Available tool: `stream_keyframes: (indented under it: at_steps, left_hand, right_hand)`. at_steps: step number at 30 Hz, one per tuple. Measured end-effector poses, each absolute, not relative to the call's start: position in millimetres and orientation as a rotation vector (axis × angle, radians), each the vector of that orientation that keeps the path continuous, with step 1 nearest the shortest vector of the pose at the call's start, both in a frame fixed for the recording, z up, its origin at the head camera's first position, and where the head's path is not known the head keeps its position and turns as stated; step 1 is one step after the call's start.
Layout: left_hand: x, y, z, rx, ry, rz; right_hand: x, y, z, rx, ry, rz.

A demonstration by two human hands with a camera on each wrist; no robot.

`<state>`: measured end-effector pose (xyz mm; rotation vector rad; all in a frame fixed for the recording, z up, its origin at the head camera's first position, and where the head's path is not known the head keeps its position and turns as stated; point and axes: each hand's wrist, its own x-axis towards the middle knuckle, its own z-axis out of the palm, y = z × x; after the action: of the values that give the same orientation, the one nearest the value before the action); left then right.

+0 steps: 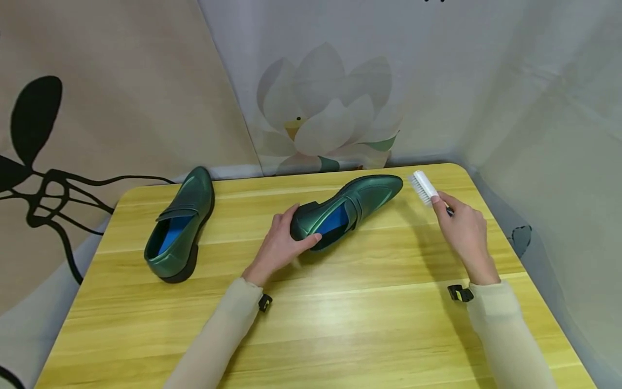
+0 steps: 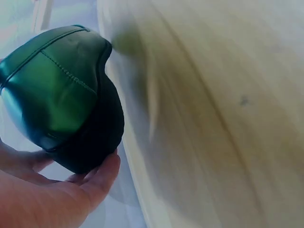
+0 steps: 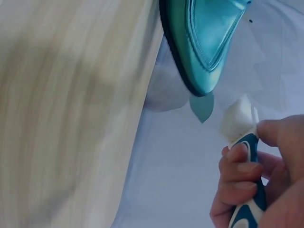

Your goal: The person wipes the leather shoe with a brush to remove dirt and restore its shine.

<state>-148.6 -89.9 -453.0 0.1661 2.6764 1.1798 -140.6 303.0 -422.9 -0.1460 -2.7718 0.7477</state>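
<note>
A green loafer with a blue insole is held at its heel by my left hand, its toe pointing up and to the right. In the left wrist view the fingers curl under the dark heel of the shoe. My right hand grips a brush with a white head, just right of the toe. In the right wrist view the fingers wrap round its blue and white handle, the bristles near the toe but apart from it.
The matching green loafer stands upright at the left of the wooden table. Behind the table's far edge hangs a pale cloth printed with a large flower. More cloth hangs on the right side.
</note>
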Motion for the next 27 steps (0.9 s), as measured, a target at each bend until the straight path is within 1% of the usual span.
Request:
stream_keyframes:
  at_steps: [13,27]
  left_hand:
    - [-162.7,-95.9,-448.4,0.107,2.565,1.205]
    - [-176.8,-104.7,-444.8,0.152,2.317,1.209]
  right_hand:
    - [-130.5,285.4,-413.5,-0.031,-2.662,0.835]
    - [-129.4,274.1,-412.2,-0.023,-2.672,0.862]
